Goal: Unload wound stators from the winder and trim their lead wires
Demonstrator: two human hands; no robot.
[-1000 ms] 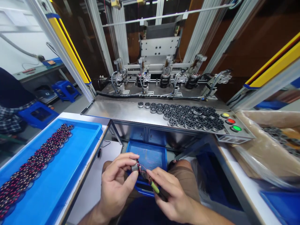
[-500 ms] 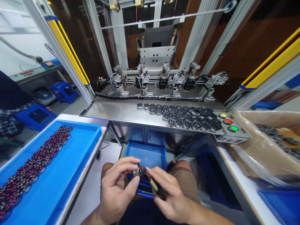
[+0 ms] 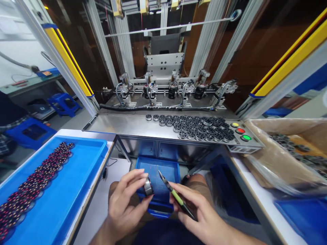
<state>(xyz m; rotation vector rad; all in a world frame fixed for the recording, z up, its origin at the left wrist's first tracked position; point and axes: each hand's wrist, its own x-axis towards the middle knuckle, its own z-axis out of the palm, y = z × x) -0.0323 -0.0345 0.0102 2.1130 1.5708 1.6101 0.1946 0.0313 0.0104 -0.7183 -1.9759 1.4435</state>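
Between the thumb and fingers of my left hand (image 3: pixel 129 195) is a small round motor stator (image 3: pixel 147 186), a silvery ring held on edge, its inner side turned mostly away. My right hand (image 3: pixel 195 209) grips diagonal cutters (image 3: pixel 178 199) with green and black handles. Their pointed jaws aim up and left, apart from the stator. Both hands are above my lap, and a blue tray (image 3: pixel 176 166) lies low behind them. Many similar dark stators (image 3: pixel 201 127) stand in rows on the metal bench (image 3: pixel 120 124).
To the left, a blue tray (image 3: pixel 84 177) carries rows of stators with red and copper windings (image 3: pixel 38 178). A winding machine (image 3: pixel 173 90) spans the back. Yellow, red and green buttons (image 3: pixel 246 137) sit right of the bench, beside a lined carton (image 3: pixel 265 163) of parts.
The cutters have drawn back from the stator, moving right and down with my right hand. My left hand has turned the stator slightly. The camera view has shifted a little.
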